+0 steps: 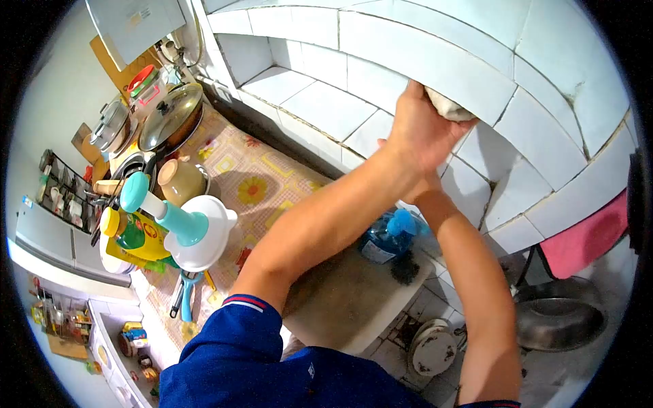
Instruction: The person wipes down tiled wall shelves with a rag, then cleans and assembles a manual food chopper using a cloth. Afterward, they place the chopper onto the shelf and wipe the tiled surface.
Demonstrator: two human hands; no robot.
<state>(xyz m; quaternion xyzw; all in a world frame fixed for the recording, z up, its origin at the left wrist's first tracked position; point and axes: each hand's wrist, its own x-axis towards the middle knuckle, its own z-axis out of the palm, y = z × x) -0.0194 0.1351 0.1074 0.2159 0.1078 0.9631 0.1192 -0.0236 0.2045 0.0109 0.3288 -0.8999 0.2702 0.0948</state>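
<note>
My left hand (425,129) reaches up to the underside of a white tiled ledge (422,54), its fingers wrapped round a pale crumpled cloth (447,107) that is pressed against the tile edge. Behind my left wrist, my right hand (427,185) is mostly hidden; its forearm comes up from the lower right, and a fingertip seems to show left of the left wrist. What it holds, if anything, cannot be seen. Below the hands, a blue pump bottle (382,238) stands on a worn board (340,292) beside a dark bristly scrubber (405,269).
On the left, a patterned tablecloth (255,160) bears a glass-lidded pan (173,115), a beige bowl (180,182), a white and turquoise plunger-like tool (197,231), a yellow-green bottle (139,234) and a peeler (188,299). At right are a pink cloth (588,234) and a metal basin (561,313); stacked plates (433,350) sit low.
</note>
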